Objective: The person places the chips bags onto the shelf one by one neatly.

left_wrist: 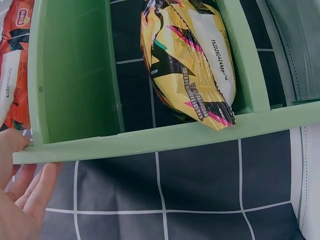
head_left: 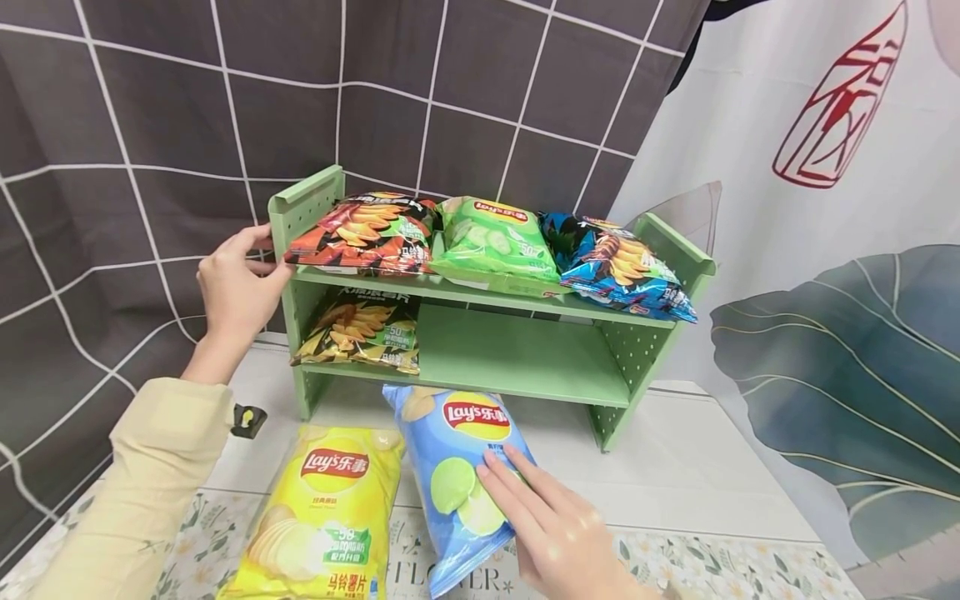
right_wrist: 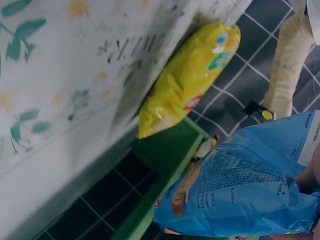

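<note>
My right hand [head_left: 558, 533] grips a blue Lay's chip bag [head_left: 435, 442] by its right side, fingers across the front. The right wrist view shows the printed back of this blue bag [right_wrist: 235, 185] with the thumb on it. The bag is tilted, in front of a green two-tier shelf [head_left: 525, 346]. My left hand [head_left: 243, 283] holds the shelf's left side panel, thumb in front and fingers behind. Close to that thumb, on the top tier, lies a red chip bag [head_left: 367, 233]. On the lower tier at left sits a black-and-yellow chip bag [head_left: 360, 333].
A yellow Lay's bag [head_left: 322, 500] lies on the table left of the blue one. Along the top tier are also a green bag [head_left: 495, 250] and a dark blue bag [head_left: 618, 267]. A small black-and-yellow object [head_left: 247, 421] is near the left sleeve. Dark checked cloth [head_left: 285, 125] hangs behind.
</note>
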Tool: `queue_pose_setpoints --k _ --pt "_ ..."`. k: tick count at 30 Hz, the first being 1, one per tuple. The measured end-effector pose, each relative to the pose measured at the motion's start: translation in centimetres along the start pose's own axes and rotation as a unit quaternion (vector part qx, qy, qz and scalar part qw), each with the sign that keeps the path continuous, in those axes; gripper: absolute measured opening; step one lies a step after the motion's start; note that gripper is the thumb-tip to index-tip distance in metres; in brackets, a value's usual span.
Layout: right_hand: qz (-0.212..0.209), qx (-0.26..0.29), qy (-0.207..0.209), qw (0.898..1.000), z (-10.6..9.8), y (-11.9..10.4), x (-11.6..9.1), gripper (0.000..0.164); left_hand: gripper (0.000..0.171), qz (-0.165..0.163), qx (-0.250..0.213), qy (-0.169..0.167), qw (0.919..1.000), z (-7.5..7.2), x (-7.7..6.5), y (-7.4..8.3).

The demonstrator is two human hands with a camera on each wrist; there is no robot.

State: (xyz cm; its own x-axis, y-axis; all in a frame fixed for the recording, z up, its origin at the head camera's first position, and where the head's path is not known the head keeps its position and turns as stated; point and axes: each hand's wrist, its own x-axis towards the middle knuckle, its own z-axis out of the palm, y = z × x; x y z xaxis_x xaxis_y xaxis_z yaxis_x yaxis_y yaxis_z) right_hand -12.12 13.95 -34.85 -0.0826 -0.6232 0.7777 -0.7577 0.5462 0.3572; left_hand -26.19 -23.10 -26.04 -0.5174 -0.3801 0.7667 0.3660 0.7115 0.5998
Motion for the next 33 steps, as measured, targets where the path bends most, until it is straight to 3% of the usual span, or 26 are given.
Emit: queue_pose_setpoints --k 6,10,28,33 --pt "-0.004 -0.029 0.041 0.999 0.0 1.1 0.9 0.046 0.041 0.005 0.001 0.000 1.0000 0.0 0.1 -0.2" --pt "0.014 -0.040 0.040 0.998 0.4 1.8 1.3 0.047 0.040 0.012 0.002 0.001 0.9999 -0.1 0.1 -0.2" --pt "0.067 -0.088 -0.041 0.993 4.1 4.9 2.1 0.056 0.037 0.033 0.012 -0.006 0.9994 0.0 0.2 -0.3" --pt "0.064 -0.093 -0.051 0.992 5.0 5.3 2.2 0.062 0.038 0.033 0.013 -0.007 0.9994 0.1 0.2 -0.3"
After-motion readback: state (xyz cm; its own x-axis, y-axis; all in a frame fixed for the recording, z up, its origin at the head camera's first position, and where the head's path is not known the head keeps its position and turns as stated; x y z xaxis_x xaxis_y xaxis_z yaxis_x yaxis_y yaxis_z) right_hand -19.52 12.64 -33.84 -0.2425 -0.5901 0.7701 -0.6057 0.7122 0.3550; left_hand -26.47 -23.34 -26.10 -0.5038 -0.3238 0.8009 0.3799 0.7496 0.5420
